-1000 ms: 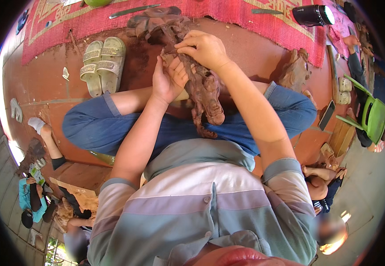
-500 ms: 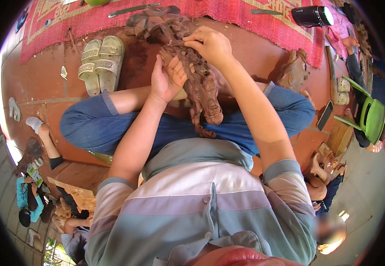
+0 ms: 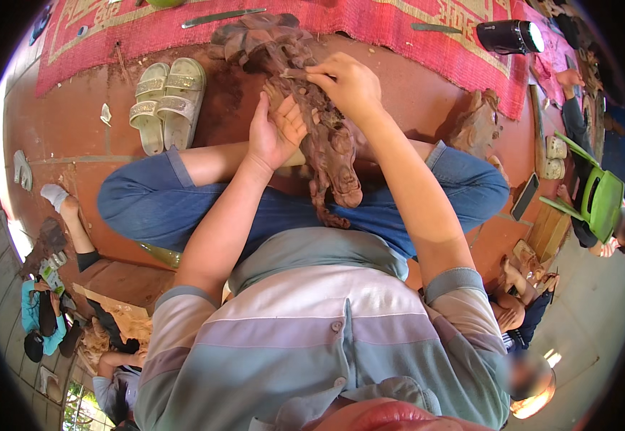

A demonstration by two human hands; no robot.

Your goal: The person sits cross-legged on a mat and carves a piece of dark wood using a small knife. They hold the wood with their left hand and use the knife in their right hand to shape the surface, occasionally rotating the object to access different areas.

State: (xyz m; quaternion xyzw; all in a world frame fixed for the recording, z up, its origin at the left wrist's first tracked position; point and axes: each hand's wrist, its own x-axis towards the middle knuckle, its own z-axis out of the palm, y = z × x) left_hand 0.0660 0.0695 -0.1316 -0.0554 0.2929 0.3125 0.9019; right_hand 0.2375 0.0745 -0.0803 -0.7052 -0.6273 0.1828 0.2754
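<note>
A long brown wood carving [image 3: 335, 161], knotty and pierced, lies tilted across my crossed legs, its far end broad and leaf-like. My left hand [image 3: 276, 133] rests palm up against its left side, fingers stretched and apart; some fingertips are partly lost against the wood. Over the carving's upper part, my right hand [image 3: 347, 80] pinches a small, stiff brownish strip [image 3: 294, 73] between thumb and fingers. That strip's outer end points left and meets the carved surface; its exact kind is too small to make out.
Pale slides [image 3: 167, 100] sit on the tiled floor to the left. Beyond the carving lies a red mat [image 3: 370, 18] with flat metal tools [image 3: 222, 18] and a black cylinder [image 3: 508, 36]. Another carving [image 3: 476, 118], a phone [image 3: 525, 195] and a green chair [image 3: 603, 205] are at right. Other people sit around.
My right hand has shifted slightly over the carving, and the strip in its pinch shows more plainly. My left hand stays beside the wood, nearly unmoved.
</note>
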